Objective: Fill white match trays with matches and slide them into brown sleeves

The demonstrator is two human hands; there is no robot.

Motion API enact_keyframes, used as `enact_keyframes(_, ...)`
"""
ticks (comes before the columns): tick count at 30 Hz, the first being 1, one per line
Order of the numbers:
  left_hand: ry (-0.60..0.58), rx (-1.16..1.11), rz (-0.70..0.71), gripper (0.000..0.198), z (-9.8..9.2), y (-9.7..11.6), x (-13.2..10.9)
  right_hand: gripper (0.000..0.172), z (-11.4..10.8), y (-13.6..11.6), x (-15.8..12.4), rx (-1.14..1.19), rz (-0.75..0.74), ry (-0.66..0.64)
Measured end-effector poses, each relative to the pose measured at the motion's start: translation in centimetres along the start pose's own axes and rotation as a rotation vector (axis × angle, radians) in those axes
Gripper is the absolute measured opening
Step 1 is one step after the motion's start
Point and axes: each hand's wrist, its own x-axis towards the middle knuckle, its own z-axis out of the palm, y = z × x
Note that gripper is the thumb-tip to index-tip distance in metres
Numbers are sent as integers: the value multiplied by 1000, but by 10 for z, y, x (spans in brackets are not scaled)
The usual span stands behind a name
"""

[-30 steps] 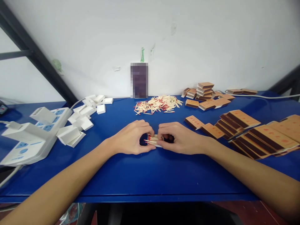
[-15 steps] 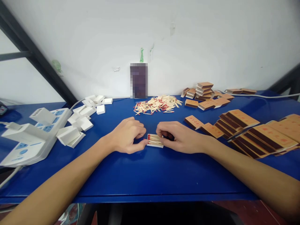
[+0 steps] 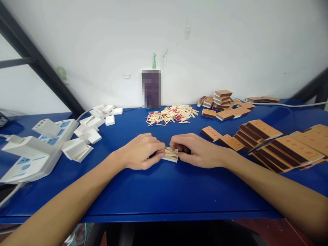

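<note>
A small white matchbox tray (image 3: 171, 159) lies on the blue table between my hands, filled with matches (image 3: 170, 153). My left hand (image 3: 145, 152) pinches its left end, thumb and fingers covering the match heads there. At the opposite end my right hand (image 3: 198, 150) is curled, its thumb and fingertips gripping the tray's right edge. Beyond the hands is a loose heap of red-tipped matches (image 3: 176, 114).
White empty trays (image 3: 94, 121) lie in a pile at left, beside a white power strip (image 3: 55, 143) with plugs. Orange matchbox sleeves (image 3: 263, 130) are stacked at right, more (image 3: 222, 100) at the back right. A pixelated dark upright object (image 3: 151, 89) leans against the wall.
My left hand has moved slightly right, and its fingers have closed down over the left end of the tray, covering the red match heads. My right hand has stayed nearly still.
</note>
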Motion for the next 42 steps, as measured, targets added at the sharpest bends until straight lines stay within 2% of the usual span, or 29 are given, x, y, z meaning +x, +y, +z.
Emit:
enact_keyframes(5,-13,-19,-38,23,1,0,0,8,-1,0,0,0,11,-16)
enact_keyframes(8,28,-62,-87,20,1,0,0,7,-1,0,1,22,4,-19)
enact_keyframes(12,87,-118,-87,32,1,0,0,7,-1,0,1,27,5,-16)
enact_keyframes(22,75,-178,-149,31,6,1,3,9,0,-1,2,-26,57,-44)
enact_keyframes(36,57,-219,-232,38,9,1,2,4,4,-1,4,-66,42,-4)
enact_keyframes(39,52,-216,-228,37,9,1,3,6,5,-3,5,-109,35,-12)
enact_keyframes(42,43,-197,-220,36,9,1,3,13,2,-6,6,-283,77,38)
